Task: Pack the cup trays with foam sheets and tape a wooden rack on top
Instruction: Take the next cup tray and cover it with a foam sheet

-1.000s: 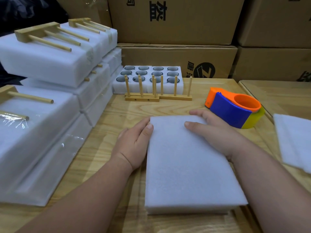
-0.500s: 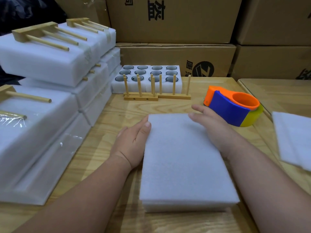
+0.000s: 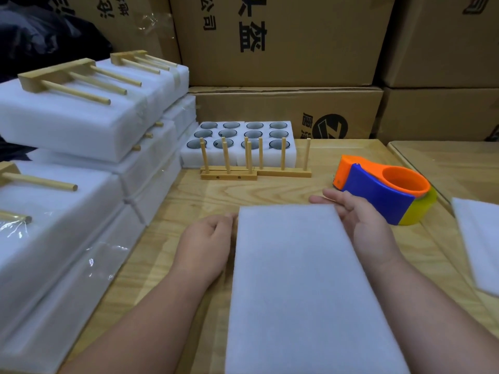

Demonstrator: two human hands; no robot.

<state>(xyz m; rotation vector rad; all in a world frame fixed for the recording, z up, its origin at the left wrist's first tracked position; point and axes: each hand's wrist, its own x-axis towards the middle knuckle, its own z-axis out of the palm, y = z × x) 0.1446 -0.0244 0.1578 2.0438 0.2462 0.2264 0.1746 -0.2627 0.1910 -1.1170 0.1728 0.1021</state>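
A stack of white foam sheets (image 3: 297, 279) lies in front of me on the wooden table (image 3: 189, 201). My left hand (image 3: 205, 247) is at the stack's far left edge with its fingers curled against it. My right hand (image 3: 359, 225) lies along the right edge with straight fingers touching the far right corner. Two white cup trays (image 3: 237, 155) with glass cups stand at the back. In front of them stand two wooden racks (image 3: 229, 175) with upright pegs. An orange and blue tape dispenser (image 3: 383, 190) sits just beyond my right hand.
Packed foam bundles (image 3: 67, 125) with taped wooden racks on top are stacked along the left. More loose foam sheets (image 3: 478, 238) lie at the right edge. Cardboard boxes (image 3: 283, 49) wall off the back of the table.
My right hand slid off the foam's top to its right edge. My left hand's fingers curled at the left edge. The foam stack now reaches closer to me.
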